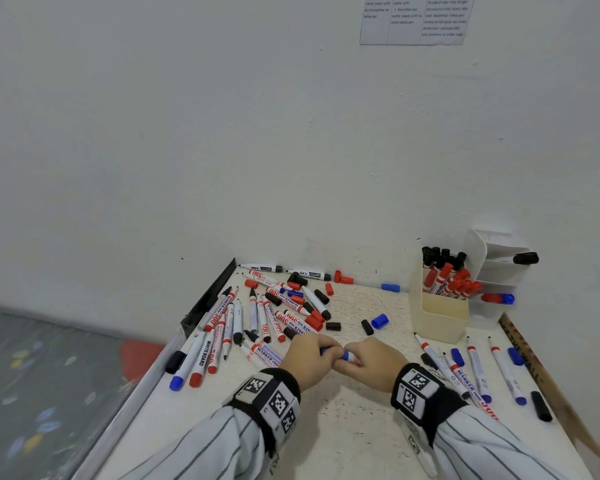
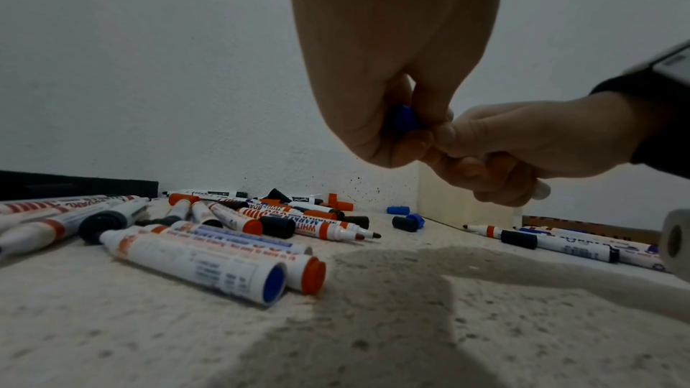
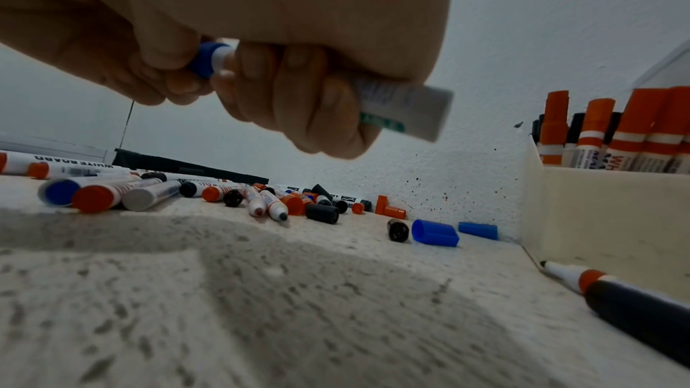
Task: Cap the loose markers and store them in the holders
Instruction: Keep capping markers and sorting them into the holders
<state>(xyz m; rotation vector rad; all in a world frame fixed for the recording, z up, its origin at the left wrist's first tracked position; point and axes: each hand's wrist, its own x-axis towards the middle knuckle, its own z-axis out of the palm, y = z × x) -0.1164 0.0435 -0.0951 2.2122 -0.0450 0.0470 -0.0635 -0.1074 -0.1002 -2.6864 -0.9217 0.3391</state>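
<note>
Both hands meet low over the table's middle on one blue whiteboard marker [image 1: 347, 356]. My left hand [image 1: 329, 351] pinches its blue cap [image 2: 405, 118], which sits on the tip end against the white barrel [image 3: 224, 55]. My right hand [image 1: 353, 361] is curled round the barrel, whose back end [image 3: 407, 108] sticks out past the little finger. The cream holder [image 1: 442, 318] at the back right holds red and black capped markers. A white tiered holder [image 1: 499, 271] behind it holds a few more.
A pile of loose markers and caps [image 1: 274, 317] lies left of the hands, near the table's left edge. A loose blue cap [image 1: 380, 321] and a black cap [image 1: 367, 326] lie ahead. Several uncapped markers [image 1: 475, 368] lie to the right. A wall stands behind.
</note>
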